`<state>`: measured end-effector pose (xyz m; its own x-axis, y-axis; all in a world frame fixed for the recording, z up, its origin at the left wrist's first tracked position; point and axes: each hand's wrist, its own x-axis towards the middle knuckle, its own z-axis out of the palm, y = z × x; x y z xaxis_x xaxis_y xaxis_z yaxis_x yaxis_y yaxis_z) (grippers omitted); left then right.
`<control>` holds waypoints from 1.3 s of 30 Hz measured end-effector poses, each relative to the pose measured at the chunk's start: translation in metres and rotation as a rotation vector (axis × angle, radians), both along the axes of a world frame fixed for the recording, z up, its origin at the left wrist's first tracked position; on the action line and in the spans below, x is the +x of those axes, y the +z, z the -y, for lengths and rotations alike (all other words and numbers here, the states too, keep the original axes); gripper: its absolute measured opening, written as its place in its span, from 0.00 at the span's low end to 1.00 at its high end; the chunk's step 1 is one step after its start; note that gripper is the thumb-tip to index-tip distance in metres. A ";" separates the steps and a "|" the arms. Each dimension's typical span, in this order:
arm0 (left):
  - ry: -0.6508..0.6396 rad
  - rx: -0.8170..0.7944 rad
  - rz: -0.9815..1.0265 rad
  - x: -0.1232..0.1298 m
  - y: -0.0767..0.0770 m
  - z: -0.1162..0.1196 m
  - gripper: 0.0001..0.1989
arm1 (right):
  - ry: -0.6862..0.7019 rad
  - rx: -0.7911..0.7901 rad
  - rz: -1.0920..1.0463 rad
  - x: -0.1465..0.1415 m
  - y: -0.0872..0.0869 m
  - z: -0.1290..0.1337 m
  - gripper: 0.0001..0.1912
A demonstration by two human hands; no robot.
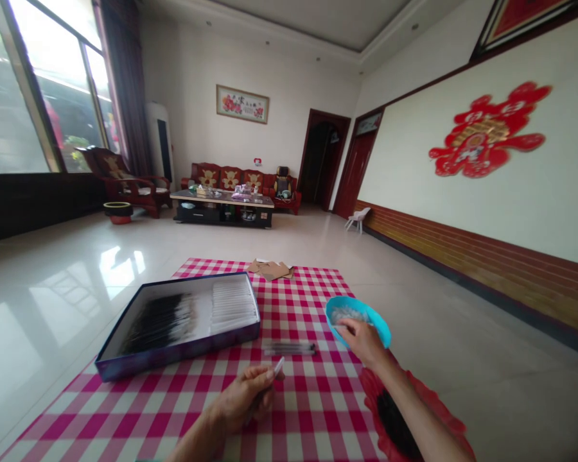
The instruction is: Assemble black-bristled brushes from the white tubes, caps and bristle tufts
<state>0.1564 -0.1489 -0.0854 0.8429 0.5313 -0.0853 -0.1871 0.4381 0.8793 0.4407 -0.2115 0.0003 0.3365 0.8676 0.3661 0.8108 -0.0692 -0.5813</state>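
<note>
My left hand (250,393) is closed around a slim white pen barrel (279,366), its end sticking up past the thumb. Over the near side of a turquoise bowl (381,324), my right hand (363,340) has its fingers pinched together; what they hold, if anything, is too small to make out. Small translucent pieces (344,314) fill the bowl. Between the hands and a little beyond lie several clear pens (289,349) with dark ends. A dark blue box (183,355) to the left holds a heap of thin black sticks (161,321) and stacked white tubes (232,303).
A red scalloped basin (373,391) with dark contents sits under my right forearm. Cardboard scraps (271,269) lie at the far edge of the pink checked tablecloth (313,292). Farther off stand a low table (221,208), a wooden sofa and a small chair (358,219).
</note>
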 end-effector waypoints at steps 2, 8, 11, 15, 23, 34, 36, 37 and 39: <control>-0.016 -0.015 0.011 -0.001 -0.004 0.000 0.18 | -0.081 -0.005 0.017 0.023 -0.003 -0.013 0.11; -0.025 -0.043 -0.036 -0.002 -0.006 0.002 0.19 | -0.258 0.048 0.020 0.029 -0.005 -0.035 0.13; -0.023 -0.052 -0.031 -0.002 -0.004 0.002 0.17 | -0.188 0.087 0.001 -0.003 -0.006 -0.030 0.15; -0.014 -0.051 -0.027 -0.003 -0.001 0.004 0.15 | -0.043 0.124 -0.057 -0.067 -0.028 -0.011 0.16; 0.048 0.183 -0.104 -0.009 0.022 0.003 0.14 | 0.017 0.213 -0.317 -0.122 -0.102 0.018 0.20; 0.521 1.410 -0.896 -0.037 0.077 -0.119 0.10 | 0.038 0.167 -0.333 -0.114 -0.111 0.015 0.15; 0.489 1.452 -0.916 -0.032 0.070 -0.124 0.09 | 0.051 0.173 -0.329 -0.114 -0.114 0.014 0.14; 0.479 1.469 -0.923 -0.030 0.068 -0.125 0.09 | 0.056 0.179 -0.323 -0.115 -0.115 0.014 0.14; 0.482 1.496 -0.932 -0.027 0.067 -0.123 0.08 | 0.047 0.201 -0.311 -0.117 -0.115 0.014 0.14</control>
<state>0.1292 -0.0257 -0.0186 0.5715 0.7482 0.3371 0.6799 -0.6617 0.3159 0.3236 -0.2255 -0.1147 0.4201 0.8059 0.4171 0.5927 0.1044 -0.7986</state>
